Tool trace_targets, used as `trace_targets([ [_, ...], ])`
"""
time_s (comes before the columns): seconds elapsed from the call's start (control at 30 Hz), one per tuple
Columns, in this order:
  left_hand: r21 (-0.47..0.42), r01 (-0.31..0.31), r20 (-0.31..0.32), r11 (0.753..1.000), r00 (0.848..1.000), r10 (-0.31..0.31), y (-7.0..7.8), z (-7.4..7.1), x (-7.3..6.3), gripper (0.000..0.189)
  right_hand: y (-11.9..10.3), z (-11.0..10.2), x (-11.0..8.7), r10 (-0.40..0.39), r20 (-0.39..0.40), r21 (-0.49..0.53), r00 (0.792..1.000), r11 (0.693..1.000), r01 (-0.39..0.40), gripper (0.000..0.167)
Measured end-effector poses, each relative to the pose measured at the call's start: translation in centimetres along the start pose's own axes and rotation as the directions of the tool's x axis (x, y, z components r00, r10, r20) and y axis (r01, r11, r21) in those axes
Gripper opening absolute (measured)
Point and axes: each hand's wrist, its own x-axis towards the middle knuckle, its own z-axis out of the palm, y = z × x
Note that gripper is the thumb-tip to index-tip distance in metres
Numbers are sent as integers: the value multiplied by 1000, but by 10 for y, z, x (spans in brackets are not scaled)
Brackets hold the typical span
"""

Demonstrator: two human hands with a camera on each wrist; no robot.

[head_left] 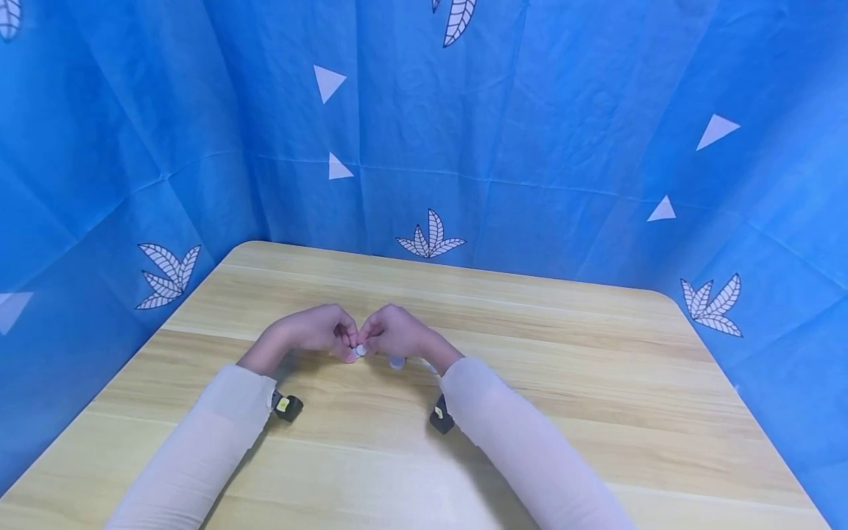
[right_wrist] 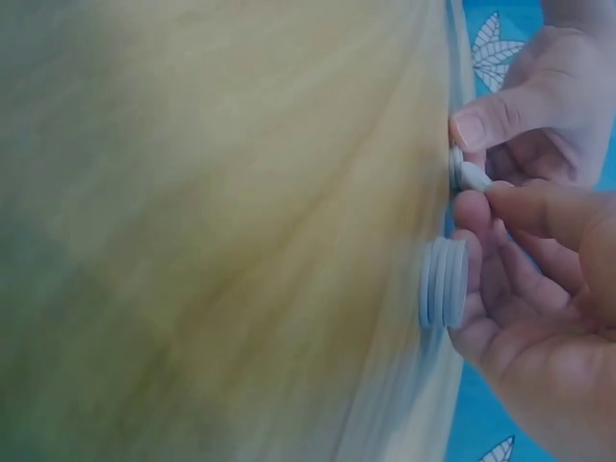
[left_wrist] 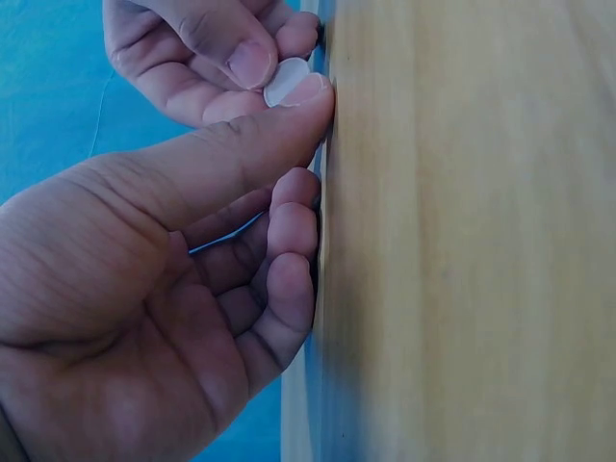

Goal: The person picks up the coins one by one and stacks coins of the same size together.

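Note:
Both hands meet over the wooden table (head_left: 563,383), left of its middle. My right hand (head_left: 400,335) pinches a small white disc (right_wrist: 474,176) between thumb and finger, holding it tilted. Thumb and fingers of my left hand (head_left: 318,330) grip around a low pile of thin pale discs (right_wrist: 456,166) at the tabletop, directly beside the tilted one. In the left wrist view, the left thumb overlaps the edge of the white disc (left_wrist: 287,82). A larger stack of several pale round discs (right_wrist: 443,282) stands on the table beside the right hand's curled fingers.
Blue curtains (head_left: 563,110) with white leaves and triangles hang behind the table and at its sides. Each wrist wears a small black camera, the left one (head_left: 288,407) and the right one (head_left: 441,417) both close over the tabletop.

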Motion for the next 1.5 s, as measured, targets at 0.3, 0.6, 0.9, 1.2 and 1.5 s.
trace_targets([
  [0.3, 1, -6, 0, 1000, 1000, 6, -1, 1, 0, 17, -5, 5, 1, 32, -29, -21, 999, 999, -33, 8],
  [0.6, -1, -15, -3, 1000, 1000, 15, 1, 1, -1, 17, -2, 7, 4, 31, -32, -68, 999, 997, -33, 10],
  [0.9, -3, -18, -7, 1000, 1000, 18, 0, 1, -1, 17, -8, 8, 2, 83, -39, -91, 996, 992, -87, 10],
  [1.2, 3, -8, -13, 1000, 1000, 9, 2, 1, -1, 17, -12, 11, 6, 172, -88, -131, 981, 974, -183, 9],
  [1.5, 27, 4, -24, 1000, 1000, -4, 2, 0, -1, 18, -11, 14, 8, 232, -117, -35, 966, 971, -238, 11],
])
